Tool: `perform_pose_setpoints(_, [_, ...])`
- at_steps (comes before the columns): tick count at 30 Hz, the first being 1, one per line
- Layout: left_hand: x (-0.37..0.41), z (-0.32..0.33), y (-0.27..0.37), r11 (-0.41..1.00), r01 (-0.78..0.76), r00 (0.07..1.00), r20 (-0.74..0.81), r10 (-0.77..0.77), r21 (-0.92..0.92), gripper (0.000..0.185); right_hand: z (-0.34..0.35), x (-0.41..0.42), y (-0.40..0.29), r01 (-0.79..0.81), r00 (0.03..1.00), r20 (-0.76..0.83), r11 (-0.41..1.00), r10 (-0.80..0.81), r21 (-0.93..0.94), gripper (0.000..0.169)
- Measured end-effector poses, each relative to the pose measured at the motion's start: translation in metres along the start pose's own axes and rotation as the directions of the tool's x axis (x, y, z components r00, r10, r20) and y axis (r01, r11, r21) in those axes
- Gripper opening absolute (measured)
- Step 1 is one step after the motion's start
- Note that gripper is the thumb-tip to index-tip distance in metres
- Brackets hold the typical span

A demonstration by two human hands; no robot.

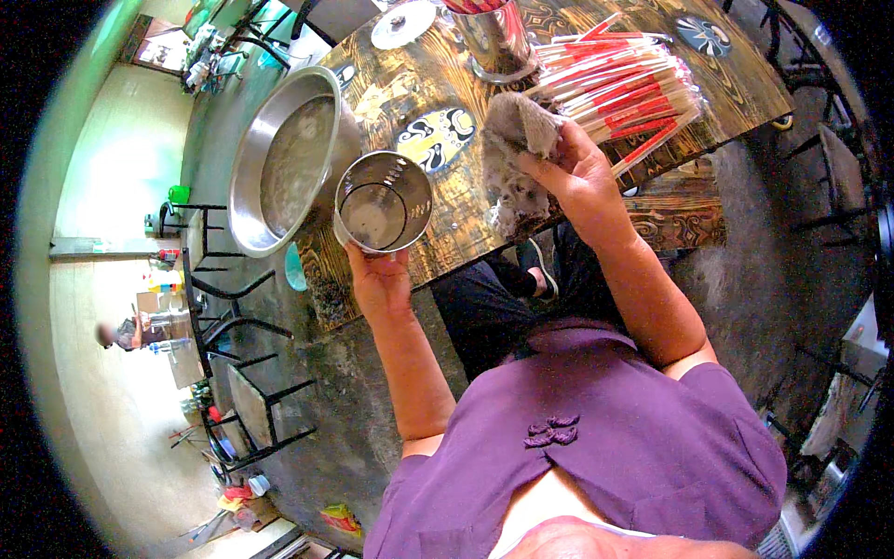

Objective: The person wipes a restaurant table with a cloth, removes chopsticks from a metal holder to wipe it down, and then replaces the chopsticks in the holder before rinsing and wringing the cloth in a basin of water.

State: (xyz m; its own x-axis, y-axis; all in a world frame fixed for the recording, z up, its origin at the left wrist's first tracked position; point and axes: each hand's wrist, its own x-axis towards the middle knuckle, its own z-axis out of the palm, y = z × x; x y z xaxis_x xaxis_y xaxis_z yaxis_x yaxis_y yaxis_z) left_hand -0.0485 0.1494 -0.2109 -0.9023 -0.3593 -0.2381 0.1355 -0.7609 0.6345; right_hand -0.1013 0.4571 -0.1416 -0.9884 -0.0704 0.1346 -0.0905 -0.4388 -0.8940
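My left hand (383, 279) grips a round metal canister (380, 209) from its near side, its open mouth tilted up at me. Droplets or small holes dot the inner wall; which they are, I cannot tell. In my right hand (583, 183) is a bunched grey-brown cloth (517, 154), part of it hanging over the table's near edge. Just left of the canister, a wide steel basin (241, 182) holds cloudy water. Beyond the cloth lies a pile of paper-wrapped chopsticks (621, 84) with red and white sleeves. A second metal canister (489, 42), with red-topped contents, stands beside that pile.
The wooden table (447, 244) carries painted mask designs, one yellow (436, 140). A round white lid or plate (404, 24) lies at its far side. Black-framed chairs (248, 402) stand on the floor at left. A person (129, 334) is in the background. A wooden bench (677, 216) is at right.
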Motion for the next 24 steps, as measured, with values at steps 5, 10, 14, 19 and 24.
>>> perform_pose_setpoints(5, [0.001,0.0,-0.001,1.0,0.014,0.999,0.046,-0.014,0.001,0.043,0.009,-0.011,-0.018,0.005,0.987,0.156,0.982,-0.036,0.19,0.049])
perform_pose_setpoints(10, [-0.005,0.004,0.002,0.995,-0.024,0.986,0.166,0.007,0.096,0.037,0.014,-0.012,-0.019,0.115,0.931,0.36,0.984,-0.058,-0.139,0.017])
perform_pose_setpoints(14, [-0.012,0.023,-0.002,0.974,-0.13,0.988,0.101,0.112,0.183,0.038,0.025,0.003,-0.009,0.536,0.73,0.632,0.791,-0.26,-0.294,0.023])
perform_pose_setpoints(19, [-0.025,0.034,0.016,0.831,-0.276,0.961,0.168,0.221,0.483,0.021,0.043,0.021,-0.01,0.504,0.47,0.756,0.564,0.456,-0.653,0.049])
perform_pose_setpoints(24, [-0.024,0.048,0.019,0.777,-0.293,0.955,0.211,0.209,0.557,0.018,0.036,0.018,0.039,0.49,0.626,0.749,0.637,0.218,-0.595,0.043])
